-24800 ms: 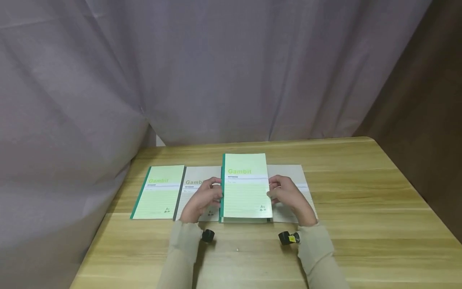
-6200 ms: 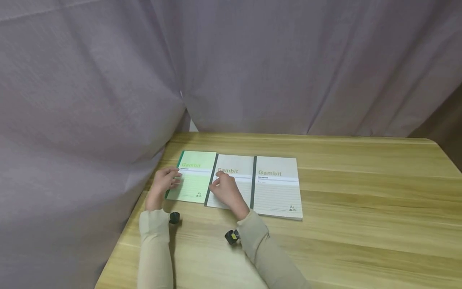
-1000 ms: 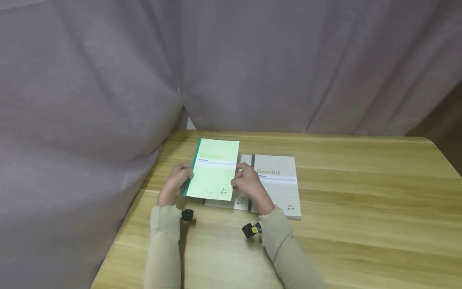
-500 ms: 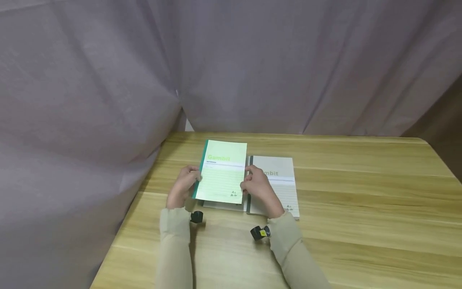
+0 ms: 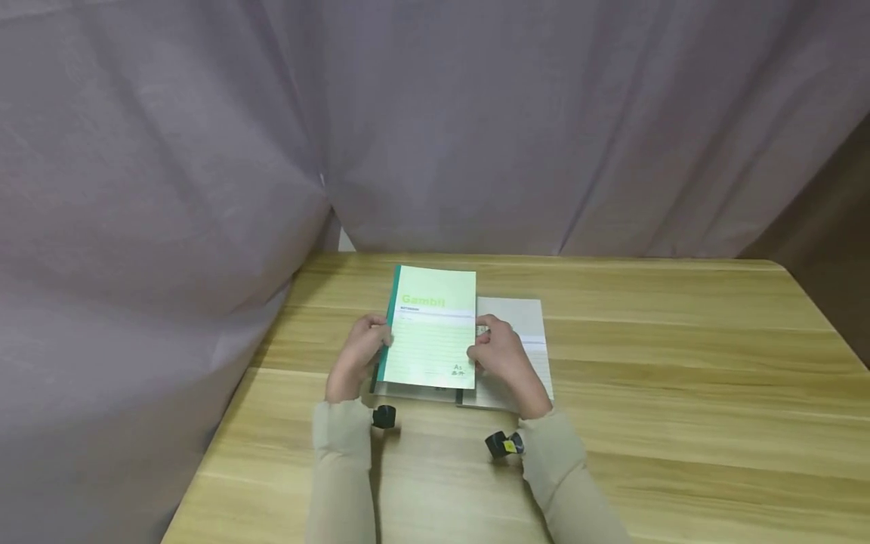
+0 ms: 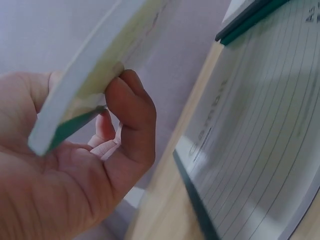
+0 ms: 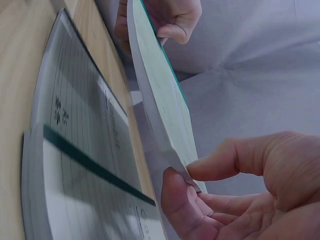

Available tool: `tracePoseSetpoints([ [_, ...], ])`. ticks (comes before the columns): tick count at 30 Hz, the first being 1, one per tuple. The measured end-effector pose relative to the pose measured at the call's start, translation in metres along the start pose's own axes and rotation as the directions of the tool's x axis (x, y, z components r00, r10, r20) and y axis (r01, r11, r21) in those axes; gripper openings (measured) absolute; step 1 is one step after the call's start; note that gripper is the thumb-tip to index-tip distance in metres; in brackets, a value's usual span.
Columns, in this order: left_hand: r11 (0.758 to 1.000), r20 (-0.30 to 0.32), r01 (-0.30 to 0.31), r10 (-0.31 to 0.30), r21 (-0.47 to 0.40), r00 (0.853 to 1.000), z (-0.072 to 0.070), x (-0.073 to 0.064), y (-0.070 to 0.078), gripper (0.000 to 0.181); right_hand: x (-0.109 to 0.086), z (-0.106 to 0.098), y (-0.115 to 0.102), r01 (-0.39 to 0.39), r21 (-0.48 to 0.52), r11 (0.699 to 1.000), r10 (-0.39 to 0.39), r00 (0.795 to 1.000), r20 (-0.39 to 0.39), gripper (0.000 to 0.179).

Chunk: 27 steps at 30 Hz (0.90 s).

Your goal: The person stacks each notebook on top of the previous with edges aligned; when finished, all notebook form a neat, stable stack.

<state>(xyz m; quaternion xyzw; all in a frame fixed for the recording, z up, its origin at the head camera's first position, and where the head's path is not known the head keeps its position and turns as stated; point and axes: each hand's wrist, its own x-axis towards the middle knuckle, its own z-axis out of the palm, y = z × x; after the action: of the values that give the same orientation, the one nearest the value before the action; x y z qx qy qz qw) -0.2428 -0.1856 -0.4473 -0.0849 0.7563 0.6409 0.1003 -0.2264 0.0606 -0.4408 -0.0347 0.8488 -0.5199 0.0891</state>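
Both hands hold a light green "Gambit" notebook (image 5: 431, 344) with a dark green spine, raised above the table. My left hand (image 5: 359, 351) grips it by the spine side. On the opposite edge my right hand (image 5: 504, 353) pinches it, thumb on the cover and fingers beneath, as the right wrist view shows. Under it lies a grey-white notebook (image 7: 85, 100), mostly hidden in the head view. To its right sits another grey-white notebook (image 5: 532, 321), partly behind the right hand; its thick edge in the right wrist view suggests a stack.
The wooden table (image 5: 680, 393) extends to the right and in front of the notebooks. A grey curtain (image 5: 442, 128) hangs along the back and left sides. Small black wrist cameras, such as the left one (image 5: 384, 416), stick out from the cuffs.
Over the last second the held green notebook and both hands have moved to the right, over the grey-white notebooks. Earlier, the green notebook lay flat at the left end of the row.
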Motion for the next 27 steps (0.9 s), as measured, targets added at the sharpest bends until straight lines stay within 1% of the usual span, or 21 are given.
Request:
tracePoseSetpoints([
  [4,1.0,0.032,-0.019,0.019,-0.009,0.999,0.009,0.0,0.001,0.044,-0.004,-0.008,0.004,-0.003,-0.01,1.0,0.003,1.0,-0.018,0.067],
  [6,1.0,0.042,-0.018,0.019,-0.025,0.999,0.013,0.0,0.003,0.045,-0.006,-0.011,0.004,-0.014,-0.012,1.0,0.014,1.0,-0.026,0.067],
  [10,0.999,0.037,0.004,-0.002,-0.052,0.999,0.02,0.002,0.002,0.046,-0.008,-0.016,0.004,-0.035,-0.005,0.999,0.034,0.999,-0.035,0.067],
  [18,0.999,0.045,0.049,-0.049,-0.004,0.998,0.036,0.01,-0.004,0.048,-0.009,-0.027,0.013,-0.076,0.045,0.996,0.078,0.996,-0.049,0.066],
  [22,0.999,0.056,0.053,-0.053,0.005,0.997,0.043,0.01,-0.003,0.05,-0.01,-0.031,0.018,-0.101,0.05,0.994,0.104,0.993,-0.048,0.066],
  [27,0.999,0.075,0.049,-0.05,0.016,0.996,0.054,0.01,-0.002,0.047,-0.014,-0.039,0.023,-0.129,0.039,0.991,0.131,0.99,-0.054,0.066],
])
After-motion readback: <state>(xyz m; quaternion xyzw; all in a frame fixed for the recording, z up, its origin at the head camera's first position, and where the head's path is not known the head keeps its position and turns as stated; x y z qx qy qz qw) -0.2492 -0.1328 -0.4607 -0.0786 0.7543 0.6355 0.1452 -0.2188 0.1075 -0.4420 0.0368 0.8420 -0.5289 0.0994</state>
